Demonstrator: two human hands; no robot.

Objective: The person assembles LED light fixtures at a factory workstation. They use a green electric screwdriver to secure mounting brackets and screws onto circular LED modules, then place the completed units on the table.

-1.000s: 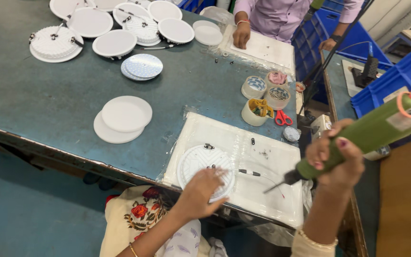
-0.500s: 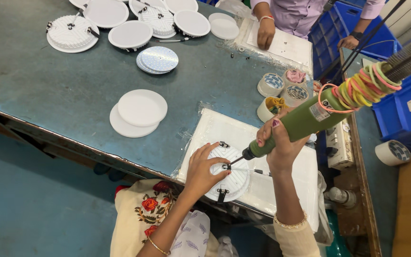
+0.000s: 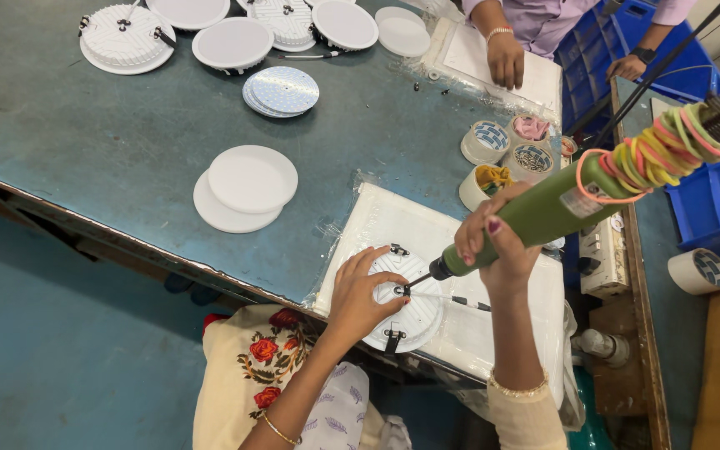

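**Screwdriver tip down on the round lamp housing**

We see the left hand [image 3: 362, 293] lying on a white ribbed lamp housing [image 3: 406, 304], fingers spread partly open and pressing on its top face rather than wrapped around it. The housing sits on a white foam pad [image 3: 393, 221] at the near edge of the grey-green workbench [image 3: 85, 150], towards its right corner. The right hand [image 3: 493, 242] is closed tight around a green electric screwdriver [image 3: 543, 212], which slants down to the left so that its bit meets the middle of the housing, just beside the left fingertips. Bright elastic bands [image 3: 660, 154] ring the tool's upper end.

Two plain white discs [image 3: 243, 187] lie overlapped near the middle of the bench, well apart from the pad. Further back rests a small stack of dotted round boards [image 3: 281, 90], and more white housings [image 3: 127, 37] line the far edge. Small tubs [image 3: 487, 142] stand just behind the pad. At the far right corner another person's hand [image 3: 506, 60] rests on a second white pad
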